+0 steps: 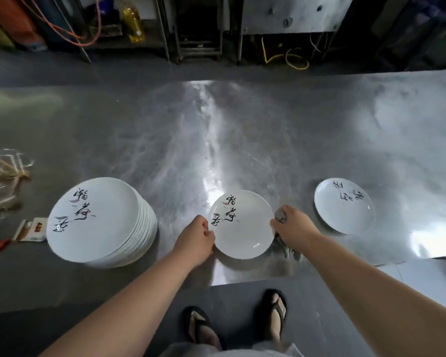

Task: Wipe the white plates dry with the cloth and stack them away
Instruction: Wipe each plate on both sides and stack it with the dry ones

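From the head view, the plate (242, 225) in hand hangs just above the steel table (242, 130), between a tall stack (98, 220) on the left and a lone plate (344, 206) on the right. The left hand (196, 238) pinches its left rim. The right hand (291, 225) is curled round the grey cloth (289, 251) at its right rim. Wiping looks under way. I judge the lone plate starts the dried pile and the stack waits, though I cannot be sure. No plate holds anything.
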